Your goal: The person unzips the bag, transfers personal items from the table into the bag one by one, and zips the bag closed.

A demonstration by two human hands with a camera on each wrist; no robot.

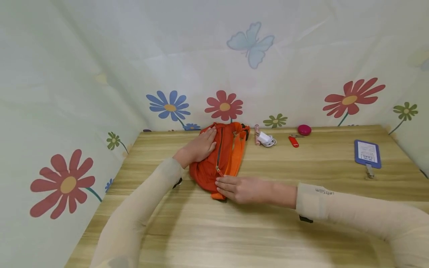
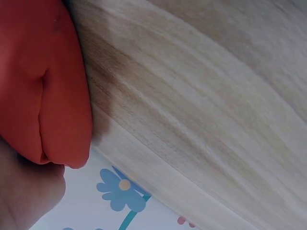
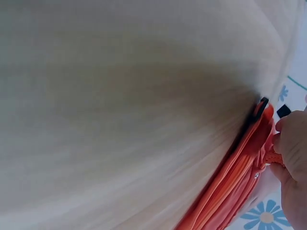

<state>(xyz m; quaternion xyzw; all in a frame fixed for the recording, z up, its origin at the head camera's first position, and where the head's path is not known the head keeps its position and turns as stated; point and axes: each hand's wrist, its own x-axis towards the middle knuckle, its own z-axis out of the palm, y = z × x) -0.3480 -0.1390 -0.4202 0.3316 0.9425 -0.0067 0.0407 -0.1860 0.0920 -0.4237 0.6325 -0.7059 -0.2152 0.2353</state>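
Note:
An orange-red waist bag [image 1: 208,167] lies on the table, its long zipper [image 1: 219,149] running from the far end towards the near end. The left hand [image 1: 200,145] lies over the bag's far left side and grips the fabric there. In the left wrist view, part of that hand [image 2: 29,191] presses against the creased end of the bag [image 2: 53,96]. At the near end, the right hand [image 1: 246,189] pinches the orange zipper pull [image 3: 273,158] beside the metal slider [image 1: 218,169]. The orange strap [image 1: 238,149] runs along the bag's right side.
Along the table's back edge are a pink tube [image 1: 257,134], a white charger with coiled cable [image 1: 266,139], a red key tag with keys [image 1: 293,141] and a round magenta case [image 1: 304,130]. A blue badge holder [image 1: 368,153] lies at right. A flowered curtain [image 1: 187,56] hangs behind the table.

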